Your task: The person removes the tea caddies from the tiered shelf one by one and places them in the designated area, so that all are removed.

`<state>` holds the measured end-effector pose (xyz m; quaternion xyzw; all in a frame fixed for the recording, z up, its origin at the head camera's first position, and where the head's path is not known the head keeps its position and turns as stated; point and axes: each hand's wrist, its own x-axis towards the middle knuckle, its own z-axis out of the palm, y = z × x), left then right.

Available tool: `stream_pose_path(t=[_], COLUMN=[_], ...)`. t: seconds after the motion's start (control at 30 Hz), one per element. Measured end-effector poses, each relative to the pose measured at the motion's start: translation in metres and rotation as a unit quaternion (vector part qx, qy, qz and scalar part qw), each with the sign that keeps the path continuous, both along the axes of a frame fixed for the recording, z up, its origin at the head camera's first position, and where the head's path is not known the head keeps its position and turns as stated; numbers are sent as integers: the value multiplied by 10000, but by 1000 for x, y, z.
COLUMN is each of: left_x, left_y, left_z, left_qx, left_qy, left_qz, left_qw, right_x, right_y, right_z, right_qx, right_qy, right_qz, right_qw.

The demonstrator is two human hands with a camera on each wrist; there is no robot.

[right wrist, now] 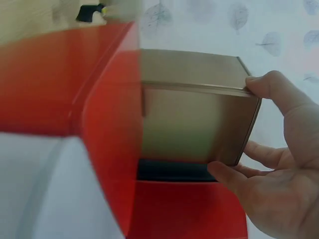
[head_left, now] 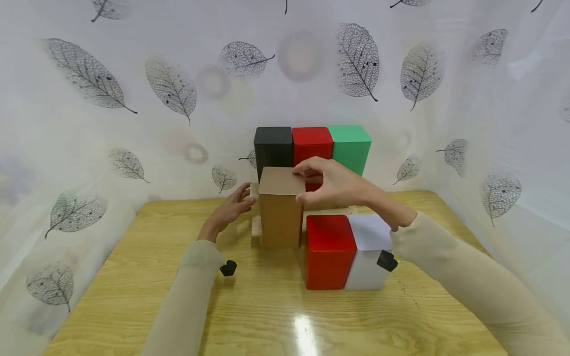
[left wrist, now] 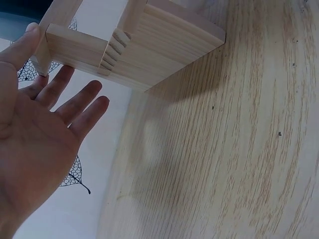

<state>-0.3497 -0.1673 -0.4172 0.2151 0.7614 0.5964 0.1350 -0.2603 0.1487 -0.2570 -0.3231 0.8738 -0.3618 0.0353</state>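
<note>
Yellow-brown wood-grain tbl point(head_left: 258, 311) here, glare at near side, leaf-print curtain point(head_left: 178, 29) beyond; tan-gold rect. box point(head_left: 280, 222), smooth w/ soft sheen & lidded top, upright at ctr, left of near red box point(head_left: 329, 267), nearer than black box point(head_left: 273, 155); R hand point(head_left: 334, 183) pinching its right side, L hand point(head_left: 231, 207) gripping wooden rack point(left wrist: 164, 45) at left end

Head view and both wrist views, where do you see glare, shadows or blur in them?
Head view: the table catches a bright streak of glare near the bottom edge; left wrist view: a soft shadow falls on the tabletop beside the wooden rack; right wrist view: the near red box looks soft-edged, and the leaf prints behind look faint and blurred.
</note>
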Motion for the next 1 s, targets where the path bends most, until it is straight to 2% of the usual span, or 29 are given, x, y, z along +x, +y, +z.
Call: stream_pose_path(t=[0.23,0.57,0.73,1.0], left_x=[2,1,1,3], left_y=[0,0,0,0], left_z=[2,2,2,4], left_qx=[72,-71,-114,-236], left_qy=[-98,-73,17,-29], left_qz=[48,52,22,33], left_qw=[9999,9999,9999,9997], right_x=[16,29,34,38], right_y=[3,9,9,6], right_z=[8,-5,-16,-28], right_qx=[-614,-953,-1061,-980], right_qy=[-180,-384,-482,-649], right_qz=[494,851,879,624], right_qw=[9967,9911,9893,9911])
